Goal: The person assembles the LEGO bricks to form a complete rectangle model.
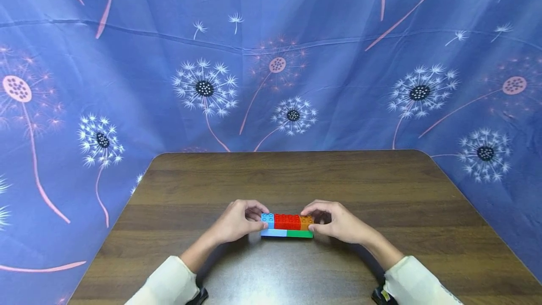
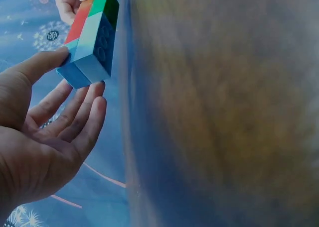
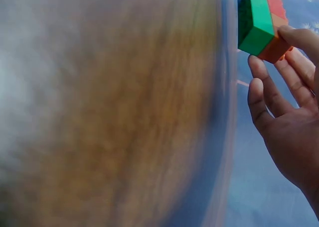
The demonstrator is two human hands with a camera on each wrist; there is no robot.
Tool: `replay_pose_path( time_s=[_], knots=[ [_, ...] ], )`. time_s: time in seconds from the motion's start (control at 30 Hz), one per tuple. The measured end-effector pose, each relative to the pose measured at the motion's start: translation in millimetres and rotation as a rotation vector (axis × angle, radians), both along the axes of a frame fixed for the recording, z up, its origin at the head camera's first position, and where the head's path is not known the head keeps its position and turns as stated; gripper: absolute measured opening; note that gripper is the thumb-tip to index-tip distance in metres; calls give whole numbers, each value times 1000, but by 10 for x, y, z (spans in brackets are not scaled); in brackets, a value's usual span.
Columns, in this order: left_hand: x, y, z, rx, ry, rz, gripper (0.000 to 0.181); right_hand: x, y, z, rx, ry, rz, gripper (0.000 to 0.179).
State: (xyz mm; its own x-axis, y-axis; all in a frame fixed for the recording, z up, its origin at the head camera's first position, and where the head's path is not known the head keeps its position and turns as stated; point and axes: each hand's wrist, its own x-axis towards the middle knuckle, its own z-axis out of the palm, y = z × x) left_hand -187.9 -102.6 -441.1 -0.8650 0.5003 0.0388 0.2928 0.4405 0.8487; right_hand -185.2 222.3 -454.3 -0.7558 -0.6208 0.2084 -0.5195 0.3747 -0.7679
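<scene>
A short stack of toy building bricks is held level above the table between both hands. Its upper row runs from a blue brick point(image 1: 267, 218) through a red brick point(image 1: 287, 221) to an orange brick point(image 1: 306, 222). Below them sit a light blue brick point(image 1: 274, 233) and a green brick point(image 1: 299, 234), joined to the upper row. My left hand point(image 1: 237, 220) pinches the blue end, thumb in front and fingers behind. At the orange end, my right hand point(image 1: 338, 222) pinches likewise. In the left wrist view, the light blue brick's underside point(image 2: 103, 43) shows.
A brown wood-grain table point(image 1: 190, 178) with rounded far corners lies below the hands. Behind it and at both sides hangs a blue cloth point(image 1: 338, 84) printed with dandelions. Dark bands with black devices show at both sleeve cuffs point(image 1: 173, 279).
</scene>
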Motion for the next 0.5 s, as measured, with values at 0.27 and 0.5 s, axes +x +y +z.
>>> replay_pose_path(
  time_s=[0.27,0.5],
  knots=[
    [-186,3,46,28,-12,-56,27,-154,34,10,-14,-53,-36,26],
    [-391,12,3,1,14,-58,29,-349,42,6,11,-123,-85,27]
  ],
)
